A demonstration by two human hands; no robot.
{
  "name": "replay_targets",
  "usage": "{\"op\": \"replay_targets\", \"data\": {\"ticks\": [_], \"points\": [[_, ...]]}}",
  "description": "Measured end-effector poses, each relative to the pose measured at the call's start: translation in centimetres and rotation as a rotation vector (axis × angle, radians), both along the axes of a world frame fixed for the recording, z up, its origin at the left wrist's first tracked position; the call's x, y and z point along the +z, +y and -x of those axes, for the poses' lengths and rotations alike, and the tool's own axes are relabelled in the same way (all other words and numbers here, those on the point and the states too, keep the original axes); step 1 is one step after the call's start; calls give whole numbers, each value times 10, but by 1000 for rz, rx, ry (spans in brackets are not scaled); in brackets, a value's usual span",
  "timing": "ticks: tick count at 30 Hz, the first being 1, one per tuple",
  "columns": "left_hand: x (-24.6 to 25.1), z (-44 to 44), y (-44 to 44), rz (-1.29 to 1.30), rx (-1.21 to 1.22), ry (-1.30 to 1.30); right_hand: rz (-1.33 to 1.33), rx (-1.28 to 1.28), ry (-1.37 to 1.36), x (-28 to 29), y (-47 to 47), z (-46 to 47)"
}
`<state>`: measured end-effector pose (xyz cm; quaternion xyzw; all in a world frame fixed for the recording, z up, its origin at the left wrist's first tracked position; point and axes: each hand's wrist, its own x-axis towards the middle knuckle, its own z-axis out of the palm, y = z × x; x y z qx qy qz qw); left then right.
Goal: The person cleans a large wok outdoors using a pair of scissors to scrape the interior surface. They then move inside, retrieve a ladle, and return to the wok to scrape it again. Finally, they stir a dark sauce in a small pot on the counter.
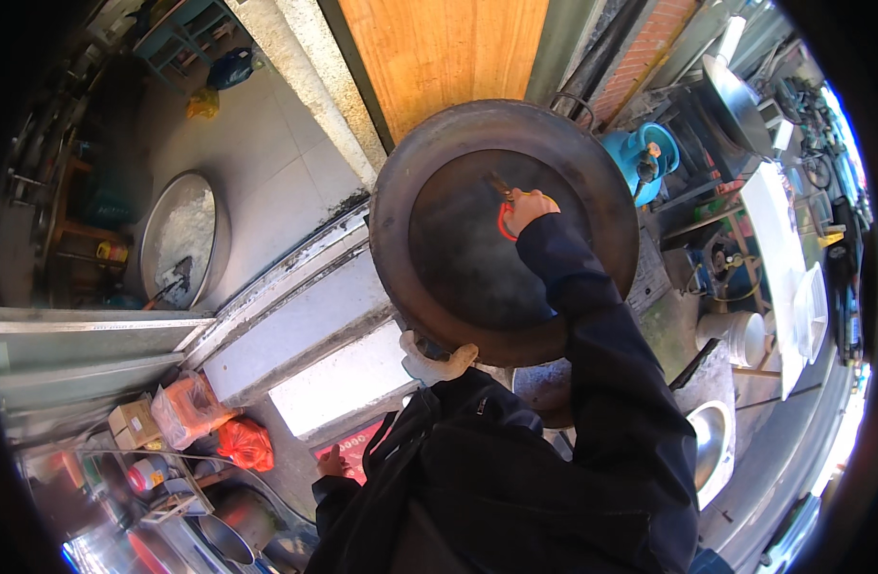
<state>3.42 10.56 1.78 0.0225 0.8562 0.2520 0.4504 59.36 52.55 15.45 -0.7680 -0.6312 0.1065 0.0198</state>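
Note:
My right hand (pixel 531 210) grips scissors (pixel 505 219) with red and yellow handles over a wide, dark metal wok (pixel 410 136). The scissors' brownish blades point toward the far side of the wok. Faint steam or haze hangs over its dark inside, so the contents are hard to make out. Low at my left side, away from the wok, is my left hand (pixel 332 463), its fingers loosely apart and nothing seen in it. A pale cloth (pixel 439 364) wraps the wok's near rim or handle, close to my jacket.
A blue gas cylinder (pixel 643 161) stands right of the wok. Beyond a door sill on the left is a large metal basin (pixel 220 247) of white material. Red plastic bags (pixel 246 443) and a cardboard box (pixel 134 423) lie lower left. A metal bowl (pixel 710 441) is at lower right.

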Motion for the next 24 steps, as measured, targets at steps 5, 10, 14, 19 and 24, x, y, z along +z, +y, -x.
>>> {"op": "replay_targets", "data": {"ticks": [5, 10, 14, 19, 24], "points": [[-4, 1, -3, -14, -14, -2, 43, 2, 4, 10, -4, 1], [-4, 2, -4, -10, -2, -6, 57, 33, 4, 10, -3, 3], [-1, 0, -4, -9, 17, -10, 52, 35, 6, 10, -2, 7], [-4, 3, -13, -28, 18, -35, 35, 39, 0, 5, 2, 10], [-4, 3, -19, -21, 36, -52, 6, 51, -17, -1, 6, 10]]}}
